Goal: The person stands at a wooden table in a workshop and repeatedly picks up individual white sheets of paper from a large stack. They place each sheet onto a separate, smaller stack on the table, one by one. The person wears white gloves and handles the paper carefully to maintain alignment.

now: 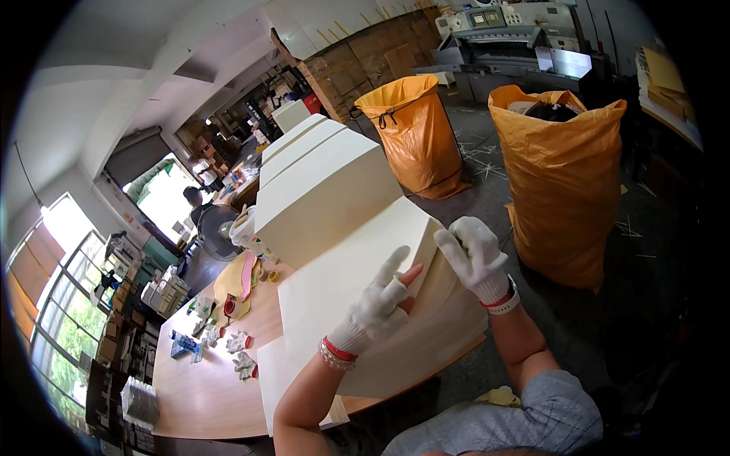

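Observation:
A low stack of large cream-white paper sheets (327,292) lies on the table before me. My left hand (374,308), in a white knit glove with some bare fingertips showing, rests over the sheets with its fingers apart. At the right edge of the stack, my right hand (473,254), also gloved, has its fingers bent around the edge of the paper sheets, which curve up there. How many sheets it grips is hidden. Directly beyond stands a taller block of the same paper (327,201).
Loose gloves (238,342), a blue bottle (185,340) and a pink strip (249,270) lie on the wooden table (205,395). Two orange sacks (414,137) (563,190) stand on the floor to the right. A large machine (509,45) is behind them. Another person (195,201) sits far left near a fan (219,232).

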